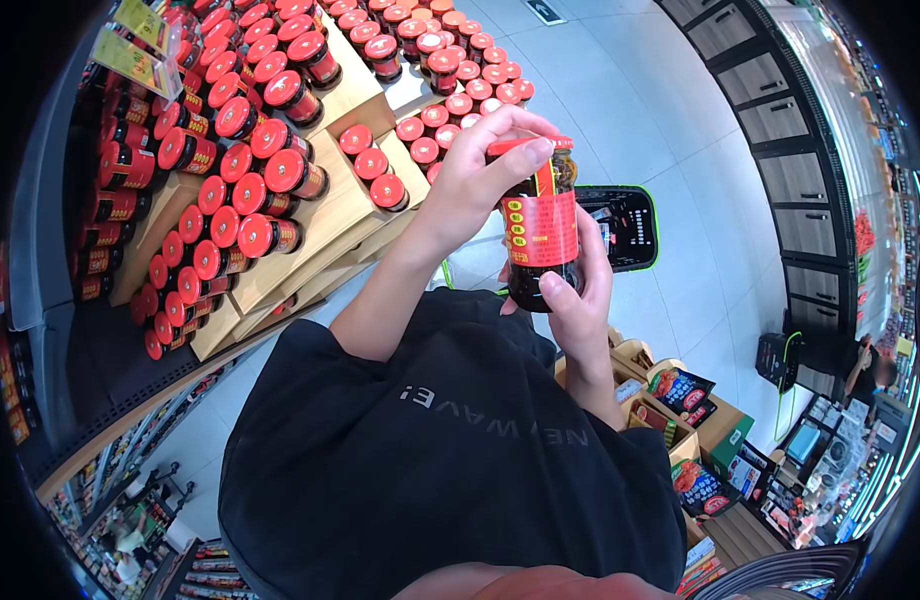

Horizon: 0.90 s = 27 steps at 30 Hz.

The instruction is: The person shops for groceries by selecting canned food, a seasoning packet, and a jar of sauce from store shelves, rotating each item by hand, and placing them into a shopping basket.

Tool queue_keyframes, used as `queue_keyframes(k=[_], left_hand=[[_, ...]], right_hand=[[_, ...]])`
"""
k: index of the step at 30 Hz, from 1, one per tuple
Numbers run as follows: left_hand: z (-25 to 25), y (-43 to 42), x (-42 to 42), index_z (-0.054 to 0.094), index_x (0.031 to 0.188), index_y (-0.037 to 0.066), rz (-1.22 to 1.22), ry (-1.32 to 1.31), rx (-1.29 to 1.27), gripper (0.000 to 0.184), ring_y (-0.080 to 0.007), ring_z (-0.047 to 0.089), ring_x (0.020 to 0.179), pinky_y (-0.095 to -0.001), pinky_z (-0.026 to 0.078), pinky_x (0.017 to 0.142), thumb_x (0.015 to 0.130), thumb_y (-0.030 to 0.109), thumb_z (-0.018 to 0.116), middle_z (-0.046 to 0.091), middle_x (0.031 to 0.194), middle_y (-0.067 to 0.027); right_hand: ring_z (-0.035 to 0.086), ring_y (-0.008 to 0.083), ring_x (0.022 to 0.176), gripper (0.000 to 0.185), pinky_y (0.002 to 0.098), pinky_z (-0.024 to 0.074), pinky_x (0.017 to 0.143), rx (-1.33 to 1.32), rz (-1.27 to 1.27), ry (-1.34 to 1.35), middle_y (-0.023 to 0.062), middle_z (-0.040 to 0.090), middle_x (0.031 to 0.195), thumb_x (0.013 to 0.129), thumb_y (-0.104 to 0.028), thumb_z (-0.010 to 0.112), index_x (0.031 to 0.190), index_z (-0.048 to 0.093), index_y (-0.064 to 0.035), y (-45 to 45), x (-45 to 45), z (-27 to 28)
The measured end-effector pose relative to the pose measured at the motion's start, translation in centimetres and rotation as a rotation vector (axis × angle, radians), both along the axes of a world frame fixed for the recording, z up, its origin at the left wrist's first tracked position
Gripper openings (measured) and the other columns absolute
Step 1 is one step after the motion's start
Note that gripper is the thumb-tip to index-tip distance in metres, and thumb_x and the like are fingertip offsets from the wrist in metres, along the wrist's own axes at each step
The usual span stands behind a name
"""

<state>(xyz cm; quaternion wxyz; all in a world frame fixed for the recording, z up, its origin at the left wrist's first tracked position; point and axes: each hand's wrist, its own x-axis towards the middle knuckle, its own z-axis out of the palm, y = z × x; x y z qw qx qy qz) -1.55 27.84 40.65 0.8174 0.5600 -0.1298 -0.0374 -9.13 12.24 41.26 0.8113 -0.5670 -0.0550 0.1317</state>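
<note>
I hold a glass jar of dark sauce [542,235] in front of my chest, slightly tilted, with a red lid and a red label bearing yellow spots and small print. My left hand [480,165] is closed over the lid, fingers on top and thumb across its near edge. Lower down, my right hand [582,295] wraps the jar near its base, thumb on the front. Several matching red-lidded jars [270,236] stand on the stepped wooden display [310,240] to the left. Partly hidden behind my hands is a black shopping basket [637,225] with a green rim.
Yellow price tags [128,58] hang at the upper left. Dark cabinets [765,85] line the right side beyond the tiled floor [620,75]. Wooden bins with packaged goods [680,390] stand close at my right. Another person [870,370] is at the far right.
</note>
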Motion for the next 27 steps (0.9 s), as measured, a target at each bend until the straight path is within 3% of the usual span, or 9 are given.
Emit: queue_keyframes(k=[13, 19, 20, 21, 23, 24, 27], left_hand=[[-0.2, 0.2, -0.5, 0.054, 0.119, 0.001, -0.057, 0.039, -0.092, 0.046, -0.0120, 0.059, 0.099, -0.0275, 0.047, 0.088, 0.095, 0.040, 0.055, 0.061, 0.112, -0.0087], [-0.6, -0.4, -0.6, 0.049, 0.126, 0.000, -0.082, -0.051, -0.138, 0.064, -0.0156, 0.060, 0.103, -0.0300, 0.047, 0.090, 0.089, 0.052, 0.059, 0.060, 0.114, -0.0103], [-0.7, -0.5, -0.5, 0.047, 0.128, 0.000, -0.107, -0.070, -0.166, 0.066, -0.0182, 0.060, 0.105, -0.0321, 0.048, 0.090, 0.088, 0.051, 0.061, 0.060, 0.115, -0.0117], [-0.8, -0.5, -0.5, 0.046, 0.129, 0.000, -0.131, -0.088, -0.194, 0.068, -0.0208, 0.060, 0.107, -0.0343, 0.049, 0.091, 0.087, 0.050, 0.063, 0.059, 0.116, -0.0131], [-1.0, -1.0, -0.6, 0.043, 0.132, 0.001, -0.150, -0.083, -0.248, 0.069, -0.0244, 0.060, 0.110, -0.0373, 0.050, 0.092, 0.086, 0.047, 0.066, 0.058, 0.117, -0.0146], [-1.0, -1.2, -0.6, 0.040, 0.134, 0.001, -0.169, -0.078, -0.301, 0.072, -0.0281, 0.060, 0.112, -0.0404, 0.051, 0.093, 0.084, 0.044, 0.069, 0.056, 0.119, -0.0161], [-0.9, -1.7, -0.8, 0.036, 0.136, 0.002, -0.235, -0.077, -0.401, 0.073, -0.0333, 0.058, 0.115, -0.0442, 0.051, 0.096, 0.083, 0.036, 0.072, 0.054, 0.121, -0.0174]], right_hand=[[0.067, 0.0277, 0.080, 0.079, 0.0330, 0.0578, 0.048, 0.066, 0.010, 0.011, 0.0257, 0.058, 0.105, 0.080, -0.032, 0.067, 0.138, 0.030, 0.0061, 0.1, 0.2, -0.2], [0.064, 0.0268, 0.075, 0.079, 0.0282, 0.0562, 0.042, 0.559, 0.166, 0.231, 0.0270, 0.054, 0.104, 0.085, -0.047, 0.059, 0.133, 0.032, 0.0091, 0.1, -0.2, -0.3], [0.062, 0.0230, 0.064, 0.077, 0.0257, 0.0528, 0.038, 0.630, 0.150, 0.306, 0.0245, 0.053, 0.100, 0.086, -0.050, 0.057, 0.129, 0.034, 0.0088, 0.5, -0.4, 0.1], [0.062, 0.0230, 0.064, 0.077, 0.0257, 0.0528, 0.038, 0.628, 0.150, 0.305, 0.0245, 0.053, 0.100, 0.086, -0.050, 0.057, 0.129, 0.034, 0.0088, 0.4, -0.5, -0.1], [0.057, 0.0193, 0.051, 0.075, 0.0244, 0.0485, 0.033, 0.945, 0.287, 0.452, 0.0220, 0.053, 0.095, 0.086, -0.054, 0.056, 0.123, 0.036, 0.0086, 0.1, -0.8, -1.0], [0.064, 0.0210, 0.071, 0.084, 0.0232, 0.0513, 0.036, 1.083, 0.310, 0.476, 0.0228, 0.054, 0.094, 0.084, -0.062, 0.049, 0.122, 0.039, 0.0120, 0.2, -0.9, -1.4], [0.064, 0.0201, 0.070, 0.082, 0.0223, 0.0497, 0.034, 1.193, 0.475, 0.430, 0.0221, 0.054, 0.090, 0.084, -0.063, 0.048, 0.119, 0.042, 0.0117, 0.2, -0.2, -2.0]])
